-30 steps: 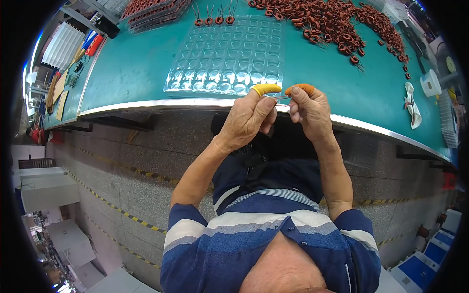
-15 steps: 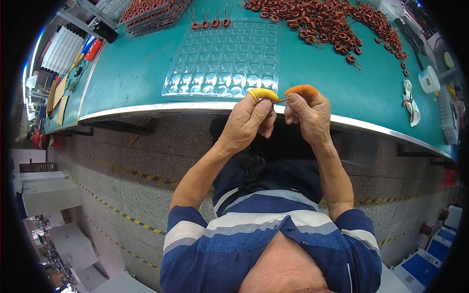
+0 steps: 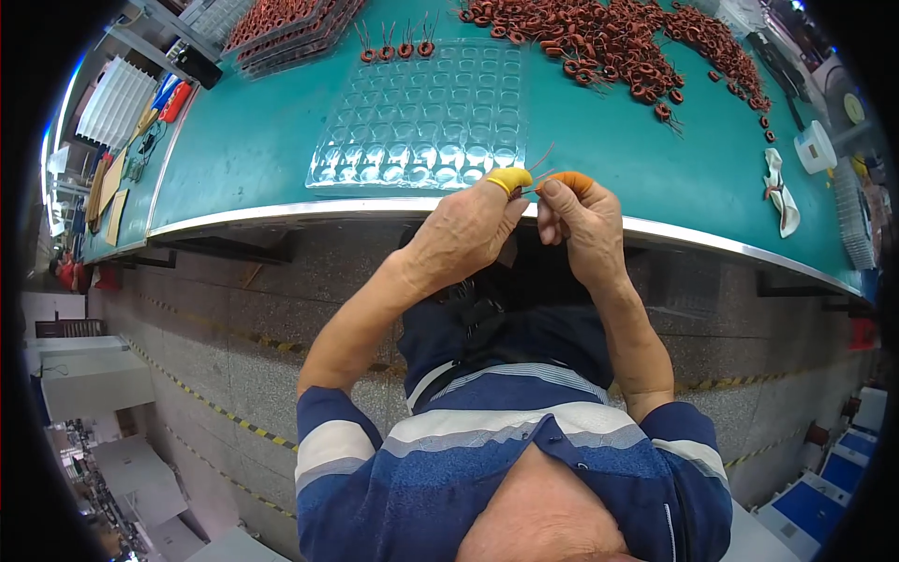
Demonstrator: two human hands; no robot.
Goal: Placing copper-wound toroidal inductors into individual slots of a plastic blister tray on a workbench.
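My left hand [image 3: 473,225], a yellow finger cot on one fingertip, is closed in a pinch on a small copper-wound ring coil [image 3: 516,193], mostly hidden by the fingers. Thin wire leads [image 3: 543,157] stick out from it to the upper right. My right hand [image 3: 585,225], with an orange finger cot, pinches at the leads beside the coil. Both hands are just over the bench's front edge. Beyond them lies a clear plastic tray [image 3: 426,117] with rows of round pockets. Several ring coils [image 3: 405,50] stand in its far row, leads upward.
A big heap of ring coils [image 3: 599,47] spreads over the green bench [image 3: 253,131] at the far right. Stacked filled trays [image 3: 290,33] are at the far left. On the right are a white cloth strip [image 3: 779,192] and a white tub [image 3: 816,147].
My left hand has turned, so the coil's leads now point up and away instead of toward my right hand. My right thumb and finger have shifted their pinch slightly.
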